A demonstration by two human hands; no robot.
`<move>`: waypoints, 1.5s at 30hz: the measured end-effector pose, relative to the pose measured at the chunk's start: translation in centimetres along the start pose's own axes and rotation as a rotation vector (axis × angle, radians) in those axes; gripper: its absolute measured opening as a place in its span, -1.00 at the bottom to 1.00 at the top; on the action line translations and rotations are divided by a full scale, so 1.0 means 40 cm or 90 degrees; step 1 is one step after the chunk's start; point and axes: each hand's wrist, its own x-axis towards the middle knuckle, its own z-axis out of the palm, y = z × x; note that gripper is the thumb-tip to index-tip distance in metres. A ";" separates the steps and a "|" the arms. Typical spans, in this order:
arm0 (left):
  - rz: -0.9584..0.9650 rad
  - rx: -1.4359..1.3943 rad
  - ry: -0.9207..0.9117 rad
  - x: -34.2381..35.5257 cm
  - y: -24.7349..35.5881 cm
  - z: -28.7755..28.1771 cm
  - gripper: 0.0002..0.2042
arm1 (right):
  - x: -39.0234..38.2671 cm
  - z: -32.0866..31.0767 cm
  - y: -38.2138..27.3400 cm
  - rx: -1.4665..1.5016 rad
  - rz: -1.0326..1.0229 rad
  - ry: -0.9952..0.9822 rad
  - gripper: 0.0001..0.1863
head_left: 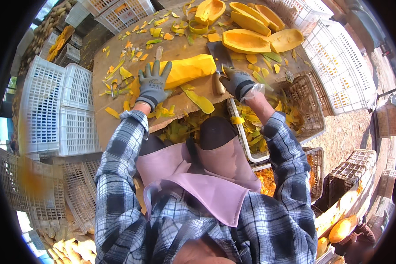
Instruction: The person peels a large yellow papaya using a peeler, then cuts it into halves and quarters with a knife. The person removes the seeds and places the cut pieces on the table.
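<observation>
A long peeled yellow squash (187, 70) lies across the brown work table (102, 83). My left hand (154, 83), in a grey glove, rests against its left end with the fingers spread. To the right of the squash lies a cleaver, its dark blade (221, 55) pointing away and its wooden handle (219, 84) toward me. My gloved right hand (238, 82) is beside that handle, thumb and forefinger apart; whether they touch it I cannot tell. A strip of green-yellow peel (199, 100) lies in front of the squash. A small metal tool (114, 89) lies left of my left hand.
Hollowed squash halves (246, 41) sit at the table's far right, amid scattered peel. A crate (306, 103) of peelings stands by my right forearm; a crate of orange pulp (267, 180) is below it. White crates (42, 103) are stacked left; another white crate (339, 66) stands right.
</observation>
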 end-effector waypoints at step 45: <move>-0.040 -0.222 -0.003 0.154 -0.016 -0.017 0.15 | -0.148 0.021 -0.004 0.485 0.356 0.125 -0.77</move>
